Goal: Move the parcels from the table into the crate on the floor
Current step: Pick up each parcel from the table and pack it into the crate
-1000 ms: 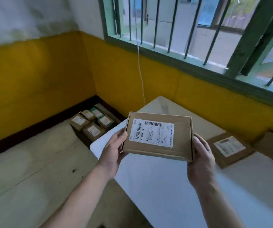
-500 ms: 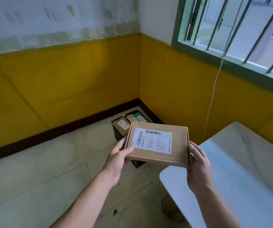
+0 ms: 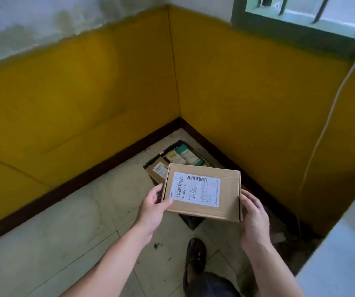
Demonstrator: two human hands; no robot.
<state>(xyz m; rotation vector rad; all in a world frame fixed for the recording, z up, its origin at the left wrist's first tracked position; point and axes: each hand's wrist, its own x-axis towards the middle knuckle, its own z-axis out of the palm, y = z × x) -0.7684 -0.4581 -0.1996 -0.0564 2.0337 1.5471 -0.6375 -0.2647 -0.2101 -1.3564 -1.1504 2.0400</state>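
I hold a flat brown cardboard parcel (image 3: 226, 207) with a white shipping label on top, level in the air. My left hand (image 3: 154, 207) grips its left edge, thumb on top. My right hand (image 3: 252, 213) grips its right edge. Directly below and beyond the parcel, the dark crate (image 3: 190, 221) stands on the floor in the room's corner. Several small parcels (image 3: 181, 156) lie inside it, partly hidden by the parcel I hold.
Yellow walls with a dark skirting meet behind the crate. The white table's corner (image 3: 348, 249) is at the right edge. A white cord (image 3: 322, 133) hangs down the right wall. My sandalled foot (image 3: 196, 254) is on the tiled floor near the crate.
The view has swung left and down, away from the table. The parcel in both hands has moved from above the table to above the crate in the corner.
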